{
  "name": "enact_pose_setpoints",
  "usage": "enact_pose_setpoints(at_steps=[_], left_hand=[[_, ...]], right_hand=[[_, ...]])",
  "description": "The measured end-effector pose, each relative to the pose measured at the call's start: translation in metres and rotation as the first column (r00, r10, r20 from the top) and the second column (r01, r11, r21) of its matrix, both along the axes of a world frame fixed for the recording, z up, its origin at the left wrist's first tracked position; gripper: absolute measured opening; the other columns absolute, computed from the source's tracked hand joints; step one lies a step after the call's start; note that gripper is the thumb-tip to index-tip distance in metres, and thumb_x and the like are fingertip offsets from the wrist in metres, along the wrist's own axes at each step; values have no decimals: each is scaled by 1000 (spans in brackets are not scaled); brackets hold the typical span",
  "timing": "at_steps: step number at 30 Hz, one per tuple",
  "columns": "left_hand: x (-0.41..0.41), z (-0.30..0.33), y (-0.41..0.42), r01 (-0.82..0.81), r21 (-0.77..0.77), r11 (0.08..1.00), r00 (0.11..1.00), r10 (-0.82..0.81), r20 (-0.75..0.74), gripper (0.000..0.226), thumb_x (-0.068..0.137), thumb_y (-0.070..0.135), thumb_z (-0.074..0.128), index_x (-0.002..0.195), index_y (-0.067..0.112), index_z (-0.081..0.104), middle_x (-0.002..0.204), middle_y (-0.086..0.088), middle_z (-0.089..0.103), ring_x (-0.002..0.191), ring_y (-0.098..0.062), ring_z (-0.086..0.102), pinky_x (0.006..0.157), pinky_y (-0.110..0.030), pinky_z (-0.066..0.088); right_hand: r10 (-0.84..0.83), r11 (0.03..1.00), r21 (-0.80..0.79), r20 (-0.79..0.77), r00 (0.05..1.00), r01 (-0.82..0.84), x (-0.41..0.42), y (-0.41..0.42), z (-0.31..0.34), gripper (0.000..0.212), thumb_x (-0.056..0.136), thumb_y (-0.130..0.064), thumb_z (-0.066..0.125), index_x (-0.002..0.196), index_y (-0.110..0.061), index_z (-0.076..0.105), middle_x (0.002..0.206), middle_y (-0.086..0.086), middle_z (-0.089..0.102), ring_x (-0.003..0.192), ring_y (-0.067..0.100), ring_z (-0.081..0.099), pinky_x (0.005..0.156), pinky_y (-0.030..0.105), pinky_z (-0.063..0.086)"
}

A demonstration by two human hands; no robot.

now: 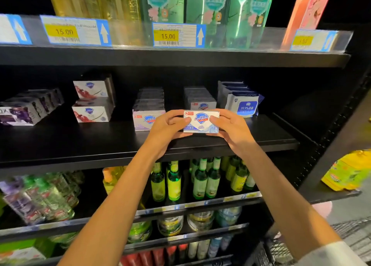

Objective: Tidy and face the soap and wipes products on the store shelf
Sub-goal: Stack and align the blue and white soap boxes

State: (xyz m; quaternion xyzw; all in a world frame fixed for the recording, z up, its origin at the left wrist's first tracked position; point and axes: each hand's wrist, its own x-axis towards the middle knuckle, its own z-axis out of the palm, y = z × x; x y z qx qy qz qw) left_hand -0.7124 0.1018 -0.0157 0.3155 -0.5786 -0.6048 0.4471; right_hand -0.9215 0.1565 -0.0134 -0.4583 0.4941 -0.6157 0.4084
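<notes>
A white and blue Safeguard soap box (201, 121) stands upright near the front of the black middle shelf (80, 145), label facing me. My left hand (167, 128) grips its left end and my right hand (230, 128) grips its right end, thumbs on the front. Behind it runs a row of the same soap boxes (200, 100). To its left stands a lilac Safeguard soap box (143, 121) with a row behind it. Blue wipes packs (244, 106) stand in a row at the right.
Red-flower soap boxes (92, 103) are stacked two high further left, and purple soap boxes (26, 109) lie at the far left. Tall refill pouches (200, 10) fill the shelf above, with price tags (177, 35). Green bottles (200, 179) stand on the shelf below.
</notes>
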Motion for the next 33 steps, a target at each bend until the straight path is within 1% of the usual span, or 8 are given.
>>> enact_pose_setpoints(at_steps=[6,9,11,16,19,24,29,33], left_hand=[[3,1,2,-28,-10,1000,999,28,-20,25,95,9,74,118,16,66,108,-13,78,109,-21,75,84,-37,64],[3,0,2,-31,-32,999,999,30,-23,29,94,8,75,120,18,66,104,-8,78,110,-22,75,91,-44,62],[4,0,2,-25,-58,998,999,23,-22,34,93,6,76,124,15,66,112,-9,77,112,-23,74,96,-48,60],[4,-1,2,-11,-87,996,999,8,-39,34,94,10,76,127,14,67,122,-6,74,116,-21,72,99,-46,59],[4,-1,1,12,-39,999,997,-15,-71,34,96,18,74,128,10,66,126,-11,72,119,-23,70,100,-46,59],[3,2,1,77,51,996,994,-72,-80,39,98,30,72,131,11,67,127,-11,73,123,-25,68,99,-41,59],[5,3,-2,107,106,989,987,-93,-132,43,96,13,74,136,1,62,124,-17,74,118,-31,71,100,-40,59],[7,2,-2,111,133,985,980,-87,-178,43,95,5,73,135,-3,59,121,-20,74,116,-33,72,100,-40,59]], right_hand=[[12,1000,1,9,1000,-12,0,1,2,28,104,-25,62,129,-12,64,118,4,78,116,21,72,95,41,61],[30,999,20,30,999,-31,4,1,5,33,108,-36,53,130,-13,63,118,4,78,111,23,75,93,46,61],[31,999,29,-7,1000,-31,5,1,6,37,107,-40,53,131,-13,62,118,4,78,108,25,76,90,48,62],[71,997,7,-6,997,-71,-1,4,3,39,98,-31,66,128,-7,65,121,7,76,115,24,73,90,44,63],[79,997,-24,-8,997,-79,-4,4,0,27,102,-17,65,125,-3,66,120,9,76,115,27,73,89,40,63],[68,994,-82,-2,998,-68,-5,6,-3,28,98,-12,68,126,-10,67,121,7,75,119,24,70,93,39,62],[59,992,-104,-58,997,-65,-6,3,-6,30,95,-8,70,125,-9,69,127,8,72,122,22,68,93,36,61],[85,990,-108,-77,993,-93,-5,4,-5,41,89,-19,74,128,-12,66,126,7,73,123,21,68,93,33,60]])
